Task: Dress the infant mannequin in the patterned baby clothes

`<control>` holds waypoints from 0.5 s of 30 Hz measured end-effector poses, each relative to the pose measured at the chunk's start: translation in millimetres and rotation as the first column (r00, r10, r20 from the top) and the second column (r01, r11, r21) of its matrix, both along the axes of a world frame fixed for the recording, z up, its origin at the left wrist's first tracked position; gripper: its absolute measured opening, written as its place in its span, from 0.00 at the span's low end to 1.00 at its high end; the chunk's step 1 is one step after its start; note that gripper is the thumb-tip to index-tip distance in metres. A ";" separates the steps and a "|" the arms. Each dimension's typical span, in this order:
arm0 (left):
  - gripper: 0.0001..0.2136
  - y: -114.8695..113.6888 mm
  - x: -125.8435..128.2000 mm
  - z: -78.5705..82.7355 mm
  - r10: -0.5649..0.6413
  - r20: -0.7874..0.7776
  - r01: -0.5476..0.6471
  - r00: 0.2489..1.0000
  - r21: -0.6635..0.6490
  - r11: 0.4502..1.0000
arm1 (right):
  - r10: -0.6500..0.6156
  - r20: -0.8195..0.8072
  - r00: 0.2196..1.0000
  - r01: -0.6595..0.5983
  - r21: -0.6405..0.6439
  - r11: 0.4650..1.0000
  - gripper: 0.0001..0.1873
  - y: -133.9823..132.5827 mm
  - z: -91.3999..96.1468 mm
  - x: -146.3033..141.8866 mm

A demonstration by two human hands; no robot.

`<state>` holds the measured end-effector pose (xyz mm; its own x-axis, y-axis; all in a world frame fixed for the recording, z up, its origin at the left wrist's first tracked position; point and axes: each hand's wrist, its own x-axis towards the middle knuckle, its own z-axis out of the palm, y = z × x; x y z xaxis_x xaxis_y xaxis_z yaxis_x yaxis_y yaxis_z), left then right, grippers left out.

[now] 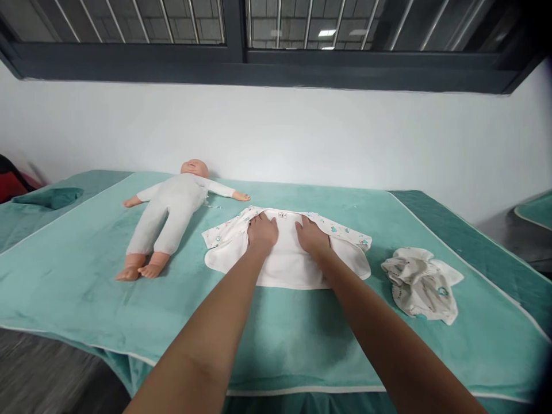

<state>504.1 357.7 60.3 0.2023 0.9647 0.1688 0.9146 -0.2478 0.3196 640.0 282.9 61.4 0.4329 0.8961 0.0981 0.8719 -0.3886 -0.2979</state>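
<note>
Head view: right of the doll [177, 194], the spread shirt [290, 265] is touched by the half-curled left hand [263, 231] and right hand [312, 234]; any grip cannot be told. Wrinkles could be caused by uneven pushing.

— Seeing which finish beneath the fingers [262, 221]?
— Seeing smooth, matt cloth in the white shirt [287, 259] and, nearer than the fingers, soft-looking plush with a faint sheen in the teal cover [293, 345].
— Noticing what left of the fingers?
— Noticing matt cloth on the doll [176, 192], smooth plastic-looking material on its head [195, 167].
— Finding what to their right?
— Finding creased, matt cloth in the crumpled garment [422, 282].
— Spotting what beyond them?
— Spotting smooth, matt paint on the wall [276, 132], shiny metal-looking bars [308, 23] above.
</note>
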 end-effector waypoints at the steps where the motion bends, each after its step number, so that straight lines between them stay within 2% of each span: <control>1: 0.27 -0.6 0.2 -0.4 0.002 -0.004 -0.002 1.000 0.003 1.000 | -0.003 0.003 1.000 0.003 -0.001 1.000 0.27 -0.2 -0.1 0.3; 10: 0.29 -14.7 4.8 -1.0 0.027 -0.050 -0.025 0.998 0.037 0.999 | -0.002 0.091 0.996 0.002 0.001 1.000 0.28 4.8 -0.5 -13.2; 15: 0.29 -31.4 4.9 1.0 -0.045 -0.091 0.048 0.995 0.028 0.998 | 0.115 0.104 0.988 -0.116 0.007 0.993 0.24 5.0 5.4 -30.9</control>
<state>509.0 326.3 61.3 0.2625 0.9486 0.1766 0.9268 -0.2988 0.2276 609.1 288.0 66.8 0.3135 0.9379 0.1488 0.9371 -0.2802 -0.2080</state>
